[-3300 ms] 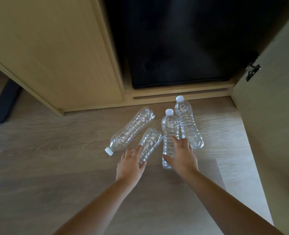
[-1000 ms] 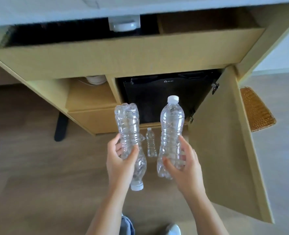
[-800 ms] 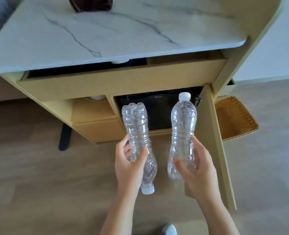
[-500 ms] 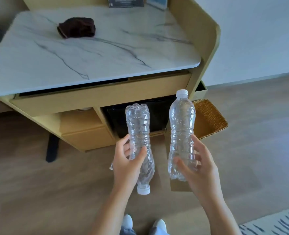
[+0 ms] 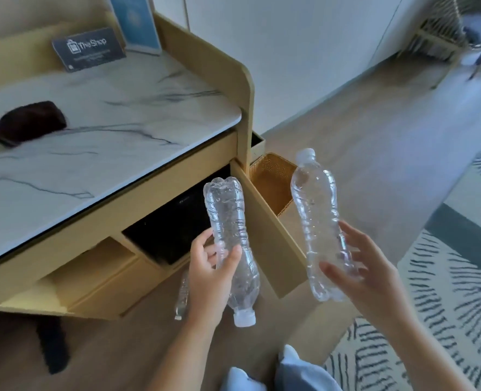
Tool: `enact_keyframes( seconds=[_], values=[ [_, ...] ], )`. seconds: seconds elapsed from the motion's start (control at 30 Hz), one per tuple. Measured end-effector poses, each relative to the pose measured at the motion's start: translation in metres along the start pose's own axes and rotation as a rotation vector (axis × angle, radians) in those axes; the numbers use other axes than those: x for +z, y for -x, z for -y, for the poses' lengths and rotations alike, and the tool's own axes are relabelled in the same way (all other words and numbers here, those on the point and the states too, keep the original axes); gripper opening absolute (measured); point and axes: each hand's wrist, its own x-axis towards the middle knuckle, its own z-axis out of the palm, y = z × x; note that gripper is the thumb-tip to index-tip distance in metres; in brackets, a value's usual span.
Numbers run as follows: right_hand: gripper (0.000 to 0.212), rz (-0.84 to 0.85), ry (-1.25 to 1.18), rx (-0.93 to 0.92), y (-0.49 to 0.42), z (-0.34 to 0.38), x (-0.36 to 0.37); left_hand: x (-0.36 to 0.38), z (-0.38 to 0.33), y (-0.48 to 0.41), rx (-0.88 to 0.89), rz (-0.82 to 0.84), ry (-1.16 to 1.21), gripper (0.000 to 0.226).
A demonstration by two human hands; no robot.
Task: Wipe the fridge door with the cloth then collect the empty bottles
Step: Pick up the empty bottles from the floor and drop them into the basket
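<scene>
My left hand [image 5: 209,273] grips a clear empty bottle [image 5: 228,221] held upside down, its white cap pointing at the floor. My right hand [image 5: 360,273] holds a second clear empty bottle [image 5: 317,215] upright, cap on top. Another empty bottle [image 5: 182,296] lies on the floor below, mostly hidden behind my left wrist. The black fridge [image 5: 174,230] sits inside the wooden cabinet, whose door [image 5: 267,235] stands open. A dark brown cloth [image 5: 26,125] lies bunched on the marble counter [image 5: 98,131].
A woven basket [image 5: 271,180] stands on the floor to the right of the cabinet. A patterned rug [image 5: 454,292] covers the floor at right. A dark sign [image 5: 88,49] and a blue card [image 5: 137,22] stand at the counter's back. A chair [image 5: 456,26] is far right.
I have picked the two bottles off the floor and stood up. The view has risen and swung right, so the counter, the cloth and the rug have come into view.
</scene>
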Motion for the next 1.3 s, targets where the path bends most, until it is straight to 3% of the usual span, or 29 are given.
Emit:
enact_keyframes(
  seconds=[0.23, 0.47, 0.7, 0.8, 1.03, 1.3],
  values=[
    [0.065, -0.095, -0.014, 0.038, 0.014, 0.005, -0.019, 0.030, -0.016, -0.003, 0.057, 0.204, -0.027, 0.050],
    [0.067, -0.174, 0.010, 0.059, 0.002, -0.008, -0.047, 0.078, -0.019, -0.003, 0.055, 0.305, -0.053, 0.056],
    [0.065, -0.244, 0.006, 0.112, -0.027, -0.052, -0.113, 0.174, -0.017, -0.011, 0.057, 0.350, -0.101, 0.065],
    [0.065, -0.268, 0.012, 0.121, -0.050, -0.079, -0.157, 0.232, -0.021, -0.013, 0.076, 0.364, -0.140, 0.053],
    [0.065, -0.200, 0.011, 0.125, -0.106, -0.124, -0.243, 0.355, -0.040, -0.024, 0.105, 0.354, -0.237, 0.064],
    [0.062, -0.123, -0.047, 0.160, -0.193, -0.156, -0.262, 0.411, -0.042, -0.072, 0.068, 0.309, -0.294, 0.062]
  ],
)
